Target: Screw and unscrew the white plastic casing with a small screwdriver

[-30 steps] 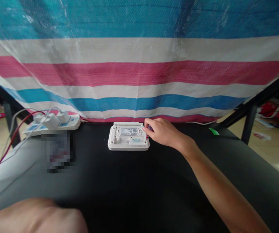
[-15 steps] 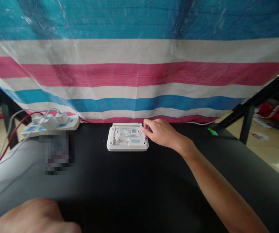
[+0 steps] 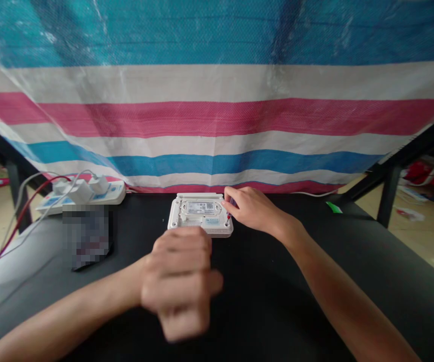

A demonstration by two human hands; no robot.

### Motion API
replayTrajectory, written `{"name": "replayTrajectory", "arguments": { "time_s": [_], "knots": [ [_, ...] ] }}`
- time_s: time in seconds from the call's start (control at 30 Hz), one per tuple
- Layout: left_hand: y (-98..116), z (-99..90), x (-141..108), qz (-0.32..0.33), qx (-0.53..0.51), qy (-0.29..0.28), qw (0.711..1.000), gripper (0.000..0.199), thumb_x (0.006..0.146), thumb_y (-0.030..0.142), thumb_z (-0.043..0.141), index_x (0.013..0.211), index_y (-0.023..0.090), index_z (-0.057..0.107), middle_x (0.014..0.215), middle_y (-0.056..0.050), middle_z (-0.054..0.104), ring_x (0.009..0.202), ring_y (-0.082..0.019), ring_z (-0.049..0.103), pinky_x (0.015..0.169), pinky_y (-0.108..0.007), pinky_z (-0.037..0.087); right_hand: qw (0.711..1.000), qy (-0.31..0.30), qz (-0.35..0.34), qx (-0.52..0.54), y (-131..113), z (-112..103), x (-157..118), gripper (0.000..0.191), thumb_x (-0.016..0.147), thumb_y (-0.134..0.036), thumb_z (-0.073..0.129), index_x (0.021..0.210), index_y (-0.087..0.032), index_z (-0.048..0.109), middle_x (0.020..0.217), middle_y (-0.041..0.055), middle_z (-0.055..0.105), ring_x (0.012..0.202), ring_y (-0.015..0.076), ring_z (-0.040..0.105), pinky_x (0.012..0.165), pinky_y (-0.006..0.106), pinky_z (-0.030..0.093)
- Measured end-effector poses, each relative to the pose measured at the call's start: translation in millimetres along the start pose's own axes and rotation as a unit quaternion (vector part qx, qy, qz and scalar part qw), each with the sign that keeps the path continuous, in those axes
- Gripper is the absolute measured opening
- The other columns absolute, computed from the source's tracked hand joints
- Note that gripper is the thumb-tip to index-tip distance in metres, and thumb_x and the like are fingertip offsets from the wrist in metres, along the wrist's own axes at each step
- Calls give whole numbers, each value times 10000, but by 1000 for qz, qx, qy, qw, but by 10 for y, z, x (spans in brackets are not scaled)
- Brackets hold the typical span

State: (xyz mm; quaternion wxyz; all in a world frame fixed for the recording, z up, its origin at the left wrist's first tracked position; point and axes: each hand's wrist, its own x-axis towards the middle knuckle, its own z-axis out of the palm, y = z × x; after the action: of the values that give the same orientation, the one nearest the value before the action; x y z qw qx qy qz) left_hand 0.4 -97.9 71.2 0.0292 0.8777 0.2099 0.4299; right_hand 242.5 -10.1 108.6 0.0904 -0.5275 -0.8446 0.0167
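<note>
A white router [image 3: 197, 221] lies underside up on the black table, its label and vent slots showing. At its right front corner my right hand [image 3: 252, 207] is closed around a slim screwdriver [image 3: 229, 217]; a dark handle and a red lower part show between the fingers and the router. My left hand [image 3: 182, 281] hovers in front of the router, nearer to me, curled into a fist and slightly blurred. It covers a bit of the router's front edge, and its palm side is hidden.
A white power strip [image 3: 116, 193] with plugs and cables stands at the back left. In front of it lies a pixelated dark item [image 3: 88, 239]. A small green piece [image 3: 333, 207] is at the right. A striped sheet [image 3: 212, 118] hangs behind the table.
My left hand has swung up and right from the lower left corner to just before the router, curled. My right hand has stayed at the router's corner with the screwdriver.
</note>
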Motion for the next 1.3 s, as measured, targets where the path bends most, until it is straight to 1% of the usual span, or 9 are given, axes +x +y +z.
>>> {"name": "replayTrajectory", "arguments": {
  "time_s": [0.07, 0.13, 0.2, 0.3, 0.67, 0.8, 0.93, 1.17, 1.3],
  "knots": [
    [-355, 280, 199, -6, -1, 46, 999, 199, 885, 178, 472, 824, 251, 647, 717, -24, 581, 659, -164, 594, 646, -342, 561, 1000, -2, 3, 7, -4, -2, 0, 125, 940, -245, 510, 840, -190, 561, 734, 41, 689, 664, 167, 600, 576, 284, 260],
    [-646, 498, 289, -67, 32, 73, 995, 198, 854, 96, 489, 884, 209, 650, 915, -59, 611, 838, -180, 614, 720, -337, 552, 1000, -4, 7, 12, -9, -10, 1, 129, 947, -246, 504, 845, -189, 559, 729, 39, 686, 664, 165, 600, 576, 280, 263],
    [-841, 631, 279, -131, 53, 59, 988, 300, 804, 12, 464, 944, 200, 652, 1057, -70, 584, 977, -196, 590, 830, -364, 539, 1000, -4, 7, 15, -11, -20, 2, 125, 945, -242, 507, 845, -187, 559, 731, 39, 685, 666, 163, 600, 579, 279, 265],
    [-979, 706, 182, -157, 37, 18, 987, 407, 768, -43, 440, 1009, 207, 650, 1151, -70, 543, 1021, -192, 575, 855, -352, 531, 1000, -6, 3, 18, -9, -23, 3, 120, 932, -235, 514, 832, -185, 559, 736, 40, 683, 653, 158, 587, 580, 279, 264],
    [-1058, 748, 118, -168, -16, 17, 986, 298, 897, 22, 427, 958, 189, 665, 984, -50, 688, 919, -169, 653, 813, -307, 534, 1000, -1, -8, 3, 17, 22, -15, 146, 934, -226, 475, 862, -181, 593, 713, 54, 680, 629, 171, 585, 574, 292, 256],
    [-1074, 749, 102, -161, 3, 6, 987, 210, 909, 86, 490, 921, 191, 671, 950, -50, 676, 858, -169, 648, 770, -308, 540, 1000, -1, -25, 6, 25, -3, -28, 76, 859, -162, 546, 873, -182, 618, 816, 69, 726, 726, 196, 638, 606, 291, 293],
    [-1110, 733, 74, -169, 22, -4, 985, 187, 929, 111, 492, 905, 184, 663, 920, -51, 668, 802, -166, 633, 720, -299, 532, 1000, -2, 19, -11, 18, -17, -16, 300, 979, -282, 428, 802, -161, 637, 756, 114, 714, 691, 216, 641, 597, 307, 309],
    [-1128, 776, 35, -96, 127, -99, 982, 269, 921, 97, 472, 1119, 163, 641, 1141, -104, 679, 1071, -246, 638, 925, -432, 538, 992, 16, -76, 104, 15, -6, -21, 265, 812, 13, 461, 918, -141, 648, 968, 92, 720, 882, 181, 647, 754, 251, 409],
    [-1109, 800, 14, -65, 184, -106, 975, 290, 917, 120, 483, 1163, 140, 635, 1202, -121, 679, 1123, -273, 637, 938, -453, 546, 995, 4, -47, 93, 17, 5, -9, 229, 899, -69, 449, 833, -144, 655, 824, 89, 715, 754, 180, 635, 696, 269, 407]
  ]
}}
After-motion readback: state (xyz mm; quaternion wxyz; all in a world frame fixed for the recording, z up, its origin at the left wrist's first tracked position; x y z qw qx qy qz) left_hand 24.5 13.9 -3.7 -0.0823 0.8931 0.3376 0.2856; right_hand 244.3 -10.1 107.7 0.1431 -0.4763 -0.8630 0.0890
